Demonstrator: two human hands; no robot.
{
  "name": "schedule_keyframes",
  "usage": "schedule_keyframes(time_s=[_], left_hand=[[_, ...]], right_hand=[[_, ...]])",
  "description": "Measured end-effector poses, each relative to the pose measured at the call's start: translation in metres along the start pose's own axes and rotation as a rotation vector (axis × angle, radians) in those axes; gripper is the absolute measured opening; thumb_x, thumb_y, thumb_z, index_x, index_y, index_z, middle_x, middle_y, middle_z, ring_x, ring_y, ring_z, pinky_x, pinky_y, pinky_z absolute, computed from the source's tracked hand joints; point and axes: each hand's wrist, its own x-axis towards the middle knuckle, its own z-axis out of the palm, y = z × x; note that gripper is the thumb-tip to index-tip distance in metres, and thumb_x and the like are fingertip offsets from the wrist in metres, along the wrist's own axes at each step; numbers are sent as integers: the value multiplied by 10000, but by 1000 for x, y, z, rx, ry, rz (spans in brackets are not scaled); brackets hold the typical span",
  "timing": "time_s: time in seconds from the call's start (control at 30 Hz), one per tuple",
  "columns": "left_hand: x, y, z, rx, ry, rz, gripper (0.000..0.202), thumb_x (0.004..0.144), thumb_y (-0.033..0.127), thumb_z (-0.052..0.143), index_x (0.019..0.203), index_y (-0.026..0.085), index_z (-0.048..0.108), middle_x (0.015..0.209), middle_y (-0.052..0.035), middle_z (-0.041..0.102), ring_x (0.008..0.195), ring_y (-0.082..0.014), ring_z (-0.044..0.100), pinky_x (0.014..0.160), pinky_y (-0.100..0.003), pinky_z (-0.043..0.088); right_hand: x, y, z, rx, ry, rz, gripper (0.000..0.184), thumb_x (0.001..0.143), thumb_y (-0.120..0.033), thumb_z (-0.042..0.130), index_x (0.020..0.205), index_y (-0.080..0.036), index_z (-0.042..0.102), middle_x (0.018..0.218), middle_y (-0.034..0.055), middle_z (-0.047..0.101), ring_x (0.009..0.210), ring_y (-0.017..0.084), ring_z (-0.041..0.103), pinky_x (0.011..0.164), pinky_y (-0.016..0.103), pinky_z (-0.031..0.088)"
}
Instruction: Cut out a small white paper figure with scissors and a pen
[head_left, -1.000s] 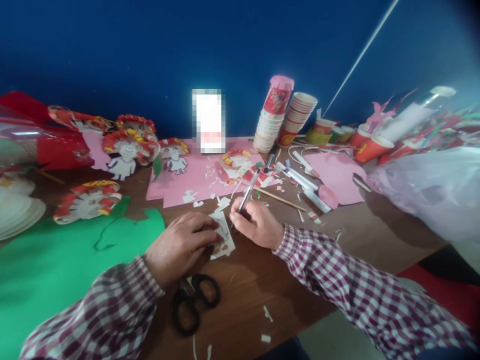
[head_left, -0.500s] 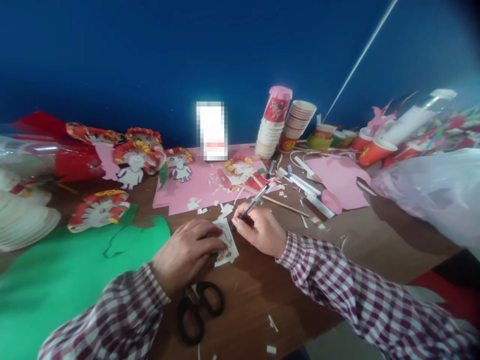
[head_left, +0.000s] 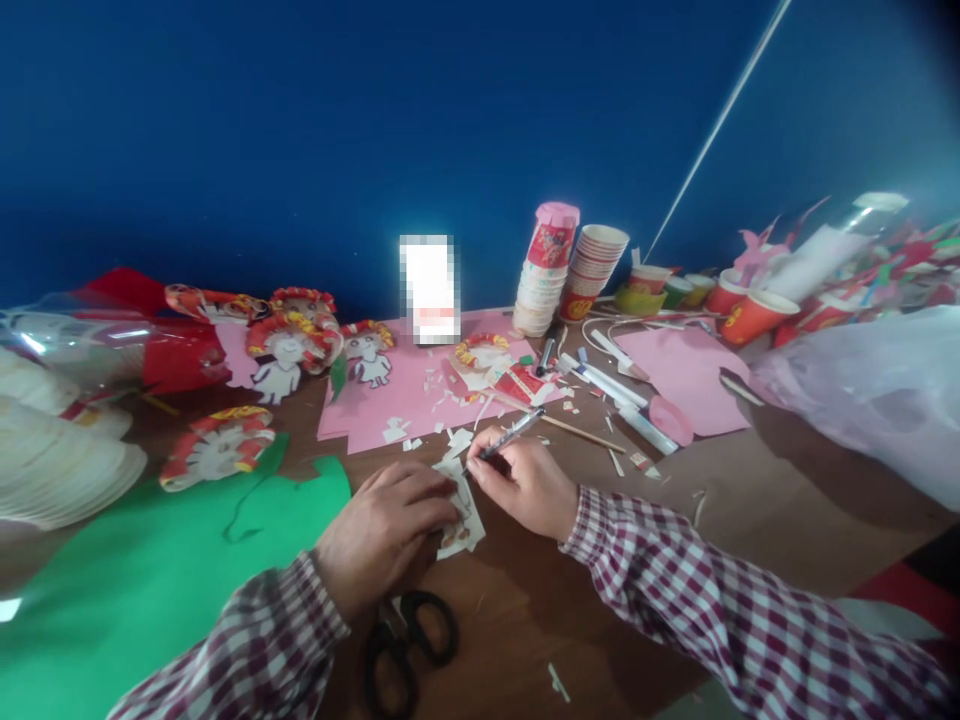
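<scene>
Apparently drawing — right hand [head_left: 529, 487] grips pen [head_left: 514, 433]; left hand [head_left: 390, 527] rests on paper [head_left: 472, 527], pinch unclear, thumb hidden — next stroke likely needs paper kept steady.

open brown tabletop [head_left: 517, 640] at lower centre, below the right hand [head_left: 525, 485], black scissors [head_left: 406, 640] blocking its left edge, free stretch at right between checked sleeve [head_left: 675, 570] and bulky plastic bag [head_left: 862, 400], tall cup stacks [head_left: 540, 292] standing right of upper centre
</scene>
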Motion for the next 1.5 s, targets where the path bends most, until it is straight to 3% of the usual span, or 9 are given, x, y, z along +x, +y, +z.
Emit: schedule_keyframes(time_s=[0.57,1.5], left_hand=[[1,0,0,2,25,22,245,843,171,436,955,270,631,1076,-35,607,995,-211,490,823,-384,421],[1,1,0,6,10,8,254,846,173,435,964,266,639,1086,-49,602,1015,-215,484,848,-392,413]], right_hand=[[2,2,-1,32,-72,15,115,884,-262,489,917,-187,570,788,7,631,740,145,576,665,225,398],[2,3,0,5,-80,14,125,882,-266,495,920,-185,582,781,9,626,703,140,558,636,227,383]])
